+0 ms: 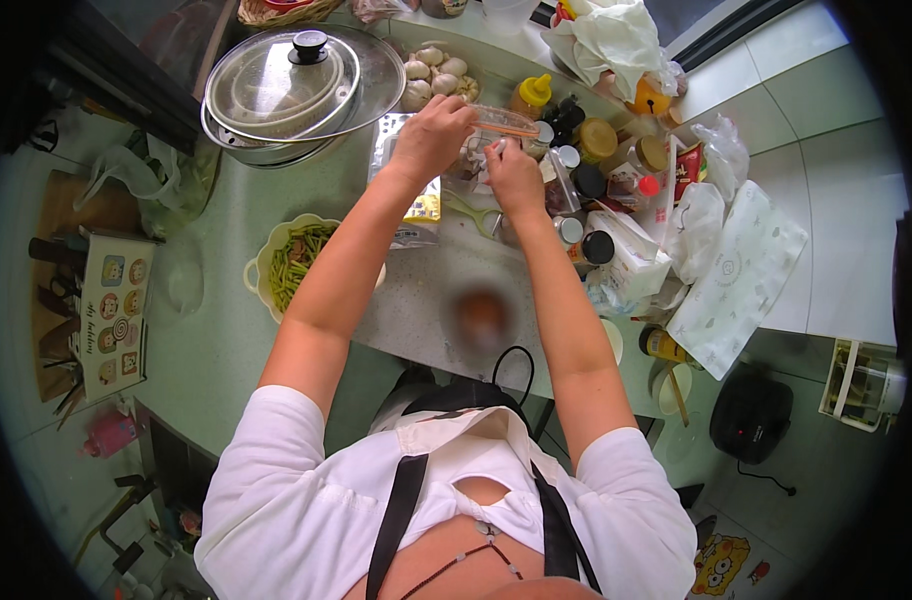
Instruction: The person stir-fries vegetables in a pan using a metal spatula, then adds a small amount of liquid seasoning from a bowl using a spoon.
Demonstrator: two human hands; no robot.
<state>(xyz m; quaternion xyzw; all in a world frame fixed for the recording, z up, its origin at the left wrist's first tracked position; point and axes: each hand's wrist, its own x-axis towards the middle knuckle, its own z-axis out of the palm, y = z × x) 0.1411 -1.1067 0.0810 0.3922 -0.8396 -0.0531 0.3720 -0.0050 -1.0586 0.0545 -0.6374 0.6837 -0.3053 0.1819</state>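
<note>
Clear lid-like piece with an orange edge: raised toward the far edge of the surface, above a clear container, well apart from the near edge. Left hand curled at the piece's left end, thumb and fingers closed, apparently pinching it. Right hand just below its right part, fingers bent inward near something whitish; too small to tell whether they pinched it.

Around them: garlic bulbs beyond, toward the far edge; yellow-capped bottle and black-lidded jar crowding the right; silver packet partly under the left forearm; bowl of green beans left, nearer the surface's near edge.

Judged good practice: left hand to steady the clear piece well up, giving the right room; right hand to work with small finger movements, wrist low, elbow clear of the jars. A wide sweep rightward risked toppling them. A tilted container could have spilled; light pressure on thin plastic seemed wise.
</note>
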